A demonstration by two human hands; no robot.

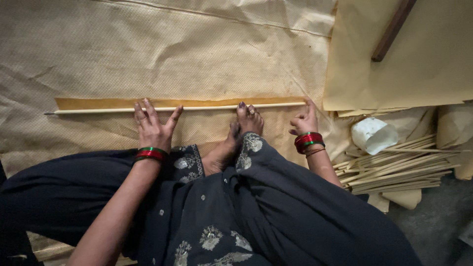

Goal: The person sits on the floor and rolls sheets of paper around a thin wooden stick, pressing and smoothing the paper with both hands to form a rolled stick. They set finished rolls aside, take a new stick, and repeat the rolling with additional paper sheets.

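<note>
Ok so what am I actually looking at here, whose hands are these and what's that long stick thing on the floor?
This is one picture from a camera worn on a person's head, looking down at their own lap and hands. They sit on a woven tan sheet. The left hand and right hand, both with red and green bangles, press flat on a long thin stick lying along a yellowish paper strip. A foot touches the stick between the hands. To the right lie a bundle of similar sticks, a stack of tan paper sheets and a white lump.
</note>
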